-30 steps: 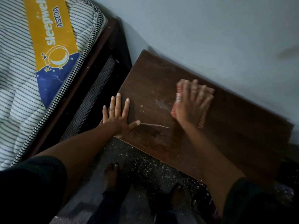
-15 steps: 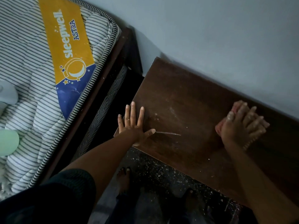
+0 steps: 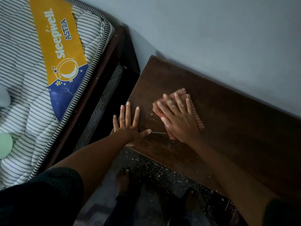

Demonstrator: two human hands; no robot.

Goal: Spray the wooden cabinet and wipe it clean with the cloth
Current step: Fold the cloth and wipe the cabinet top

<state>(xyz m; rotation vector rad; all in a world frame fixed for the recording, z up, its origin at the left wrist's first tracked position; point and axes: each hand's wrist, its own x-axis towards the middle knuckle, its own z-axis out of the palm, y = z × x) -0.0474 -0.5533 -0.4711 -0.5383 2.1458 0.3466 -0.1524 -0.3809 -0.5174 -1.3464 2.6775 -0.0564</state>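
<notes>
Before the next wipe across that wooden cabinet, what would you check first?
1. Cloth flat under the right hand: ok, the palm and straight fingers press it down.
2. Left hand bracing the cabinet: ok, it lies flat at the left front corner.
3. Top free of dust: not ok, white specks lie beside the cloth.
4. Path to the right: ok, only bare wood shows there.
5. Spray bottle within reach: cannot tell, it is not in view.
6. Wood wet from spray: cannot tell, the picture is too dim.
</notes>
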